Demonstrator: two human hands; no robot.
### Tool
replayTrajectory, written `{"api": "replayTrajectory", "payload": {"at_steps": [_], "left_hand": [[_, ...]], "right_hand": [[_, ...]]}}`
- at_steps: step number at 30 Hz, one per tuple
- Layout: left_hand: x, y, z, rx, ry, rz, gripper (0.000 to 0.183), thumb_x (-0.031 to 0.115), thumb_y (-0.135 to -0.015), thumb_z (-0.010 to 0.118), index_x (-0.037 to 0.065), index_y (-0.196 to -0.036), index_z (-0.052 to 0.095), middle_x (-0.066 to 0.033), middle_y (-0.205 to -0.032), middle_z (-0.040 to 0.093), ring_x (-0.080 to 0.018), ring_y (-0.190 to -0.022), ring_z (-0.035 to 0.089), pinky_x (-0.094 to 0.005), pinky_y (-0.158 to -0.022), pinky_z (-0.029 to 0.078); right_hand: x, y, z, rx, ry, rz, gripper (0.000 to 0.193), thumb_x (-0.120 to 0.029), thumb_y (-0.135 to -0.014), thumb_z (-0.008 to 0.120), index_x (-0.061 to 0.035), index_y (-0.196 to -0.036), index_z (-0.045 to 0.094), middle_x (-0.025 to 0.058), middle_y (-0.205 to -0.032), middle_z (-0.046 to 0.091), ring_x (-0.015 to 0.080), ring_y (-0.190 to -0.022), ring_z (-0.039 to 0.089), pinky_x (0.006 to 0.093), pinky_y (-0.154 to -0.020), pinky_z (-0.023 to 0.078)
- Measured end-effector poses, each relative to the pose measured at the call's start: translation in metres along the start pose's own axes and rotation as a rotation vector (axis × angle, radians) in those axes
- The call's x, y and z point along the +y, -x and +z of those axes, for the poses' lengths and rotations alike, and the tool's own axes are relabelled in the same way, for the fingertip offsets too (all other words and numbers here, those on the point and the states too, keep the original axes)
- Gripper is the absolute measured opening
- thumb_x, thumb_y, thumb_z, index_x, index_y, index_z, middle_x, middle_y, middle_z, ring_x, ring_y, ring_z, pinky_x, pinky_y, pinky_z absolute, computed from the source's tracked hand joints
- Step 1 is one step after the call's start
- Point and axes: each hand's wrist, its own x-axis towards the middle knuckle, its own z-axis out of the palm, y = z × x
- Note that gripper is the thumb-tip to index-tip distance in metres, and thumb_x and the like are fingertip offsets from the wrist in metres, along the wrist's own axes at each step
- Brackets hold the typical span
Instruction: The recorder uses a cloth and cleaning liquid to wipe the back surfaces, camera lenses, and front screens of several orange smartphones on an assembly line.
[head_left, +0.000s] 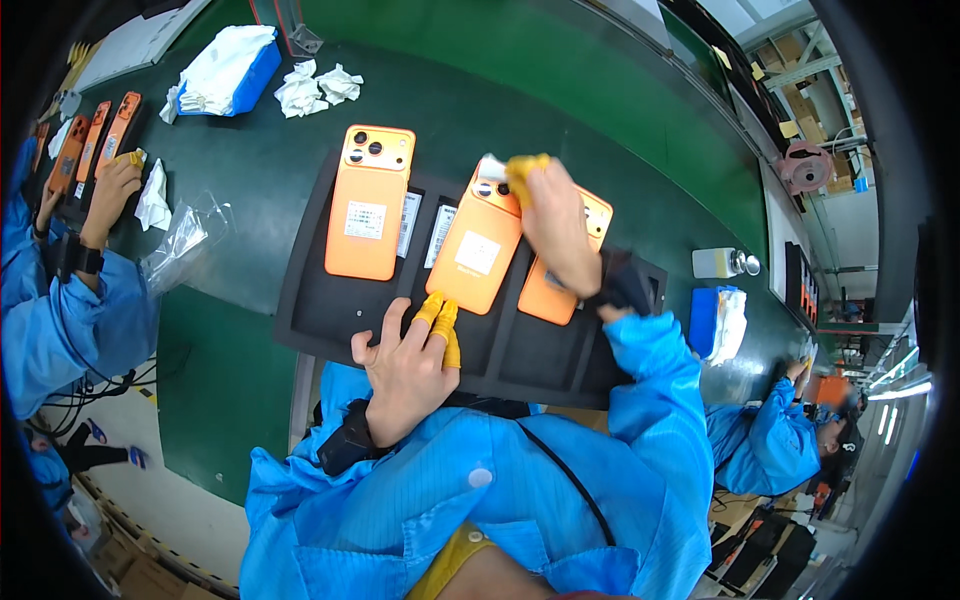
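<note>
Right hand (558,225) grip pinching a white wipe (493,168) onto the middle orange phone's (475,250) camera end, wrist bent down; left hand (405,365) fingers spread, steadying that phone's lower edge on the black tray (310,310).

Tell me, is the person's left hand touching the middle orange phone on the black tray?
Touching. The head view shows the left hand with yellow-capped fingers against the middle orange phone's lower edge.
</note>
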Motion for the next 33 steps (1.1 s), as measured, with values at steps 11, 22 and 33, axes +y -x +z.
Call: {"api": "replayTrajectory", "payload": {"at_steps": [11,22,33], "left_hand": [[0.001,0.004,0.002,0.058,-0.07,-0.061,0.009,0.02,-0.062,0.07,0.013,-0.067,0.068,-0.0004,-0.082,0.058,-0.0233,-0.117,0.047,-0.0424,-0.077,0.019],[0.0,0.007,0.002,0.099,-0.031,-0.04,0.011,0.02,-0.063,0.07,0.011,-0.068,0.068,-0.0015,-0.084,0.058,-0.0239,-0.117,0.047,-0.0441,-0.077,0.02],[-0.003,0.006,-0.001,0.08,0.013,-0.037,0.009,0.018,-0.063,0.068,0.011,-0.068,0.065,-0.0022,-0.085,0.056,-0.0232,-0.116,0.049,-0.0437,-0.078,0.022]], "right_hand": [[0.0,-0.002,-0.003,0.092,-0.023,0.001,0.016,0.004,-0.068,0.057,0.0007,-0.083,0.055,0.0161,-0.079,0.052,0.0349,-0.076,0.051,0.043,-0.067,0.044],[-0.023,0.008,0.003,-0.062,0.156,-0.095,0.017,0.004,-0.069,0.059,0.0004,-0.084,0.056,0.0168,-0.078,0.05,0.0351,-0.074,0.049,0.0432,-0.064,0.041],[-0.042,0.015,0.016,-0.136,-0.04,-0.177,0.021,-0.003,-0.073,0.066,-0.0036,-0.094,0.065,0.0131,-0.075,0.052,0.0325,-0.074,0.053,0.0429,-0.065,0.043]]}}
